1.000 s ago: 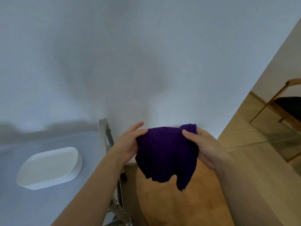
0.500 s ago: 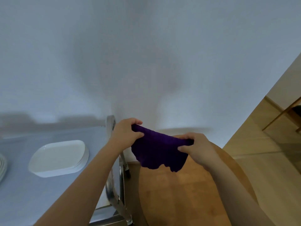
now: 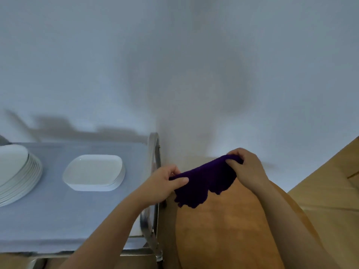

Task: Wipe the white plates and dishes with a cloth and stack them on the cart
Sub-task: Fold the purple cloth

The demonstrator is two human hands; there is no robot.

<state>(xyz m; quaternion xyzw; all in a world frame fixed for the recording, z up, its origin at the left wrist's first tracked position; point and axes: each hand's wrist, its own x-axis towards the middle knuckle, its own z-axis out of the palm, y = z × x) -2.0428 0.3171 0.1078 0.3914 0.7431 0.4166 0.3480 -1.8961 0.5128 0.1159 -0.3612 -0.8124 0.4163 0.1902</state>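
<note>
Nearest, forearms: two bare forearms rise from the bottom edge, the left one crossing over the cart's right end, the right one over a round wooden table.
Left hand: the left hand pinches the lower left edge of the cloth, thumb lying flat on top, the other fingers curled underneath; it sits just beside the cart's metal handle.
Right hand: the right hand grips the upper right corner of the cloth, fingers folded down over it, a little higher and farther out than the left.
Cloth: a dark purple cloth is stretched between the two hands in the air above the wooden table, its loose, ragged lower edge hanging down; it touches no dish.
Cart: the cart has a pale grey-blue top and a shiny metal handle along its right end.
Rectangular dishes: a short stack of white rounded-rectangle dishes stands on the cart top, well apart from both hands.
Round plates: a taller stack of white plates stands at the left edge of the view, near the rectangular stack but not touching it, partly cut off.
Floor: light wooden floor shows at the right.
Wall: a plain white wall fills the far side, with soft shadows on it.
</note>
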